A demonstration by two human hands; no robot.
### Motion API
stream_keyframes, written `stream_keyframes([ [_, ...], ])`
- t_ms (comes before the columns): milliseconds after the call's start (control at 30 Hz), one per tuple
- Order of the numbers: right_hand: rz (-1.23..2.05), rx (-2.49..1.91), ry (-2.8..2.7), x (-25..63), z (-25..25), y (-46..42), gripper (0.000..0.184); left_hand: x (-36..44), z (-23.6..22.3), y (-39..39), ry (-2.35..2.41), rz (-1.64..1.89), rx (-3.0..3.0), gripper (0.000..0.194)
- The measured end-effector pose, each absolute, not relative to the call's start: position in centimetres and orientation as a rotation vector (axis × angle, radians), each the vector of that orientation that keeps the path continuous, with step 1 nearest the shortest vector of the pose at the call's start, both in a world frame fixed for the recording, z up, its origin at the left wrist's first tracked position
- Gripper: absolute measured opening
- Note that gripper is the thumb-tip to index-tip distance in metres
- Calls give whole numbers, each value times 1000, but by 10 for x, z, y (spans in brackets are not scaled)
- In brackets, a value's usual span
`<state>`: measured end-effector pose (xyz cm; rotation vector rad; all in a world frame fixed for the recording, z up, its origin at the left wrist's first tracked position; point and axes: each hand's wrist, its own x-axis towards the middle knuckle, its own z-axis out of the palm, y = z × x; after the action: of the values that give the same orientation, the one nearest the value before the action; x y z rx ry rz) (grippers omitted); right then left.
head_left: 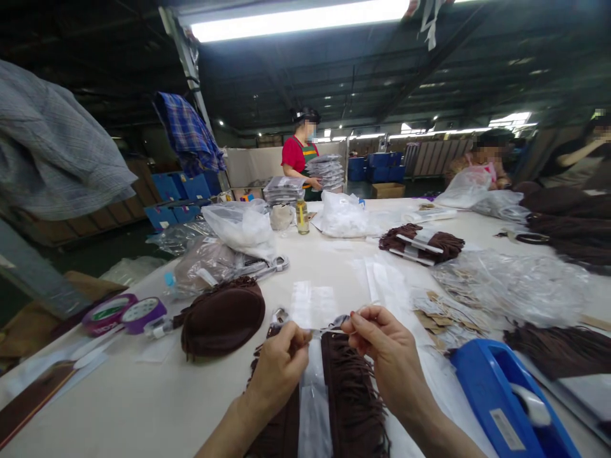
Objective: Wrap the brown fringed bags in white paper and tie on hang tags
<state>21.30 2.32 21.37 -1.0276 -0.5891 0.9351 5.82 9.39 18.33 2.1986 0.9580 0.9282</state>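
My left hand (281,362) is closed in a pinch, gripping one part of a thin white string (330,329). The string runs across to my right hand (386,350), whose thumb and forefinger pinch it too. Right below both hands lies a dark brown fringed strap (356,394), folded so two fringed lengths run side by side. A clear plastic wrap (315,407) lies down its middle. Metal hardware (280,315) shows at its far end, partly hidden by my fingers.
Left are a brown fringed bag (224,318) and purple tape rolls (143,315). A blue tape dispenser (510,401), tags (439,318) and a plastic bag (525,283) lie right. A bottle (302,216) stands farther back. A person (300,152) carries packed items beyond the table.
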Motion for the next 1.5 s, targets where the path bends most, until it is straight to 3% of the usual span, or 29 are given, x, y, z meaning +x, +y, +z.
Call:
stream_keyframes([
  [100,960,-1010,-591,212,217,20,30,63,183,95,958,812,1990,12],
  [233,989,-975,-561,210,217,18,30,65,182,93,1036,827,2221,14],
  [400,1054,-936,-526,207,216,16,30,65,172,87,1042,1096,2626,15],
  [567,1059,-928,-530,210,220,16,29,72,158,81,883,1269,2557,24],
  [933,1058,-1180,-751,222,221,26,29,65,126,59,670,915,2373,37],
  [1033,1063,-1320,-880,222,213,37,31,47,132,88,1007,880,2281,24],
  [1167,1107,-1363,-986,210,193,65,31,22,127,154,1607,721,2038,21],
  [1400,1305,-1359,-1066,175,139,129,25,25,93,217,1734,439,1877,7],
  [1500,1346,-1386,-1063,168,122,148,24,35,92,225,1705,337,1815,28],
])
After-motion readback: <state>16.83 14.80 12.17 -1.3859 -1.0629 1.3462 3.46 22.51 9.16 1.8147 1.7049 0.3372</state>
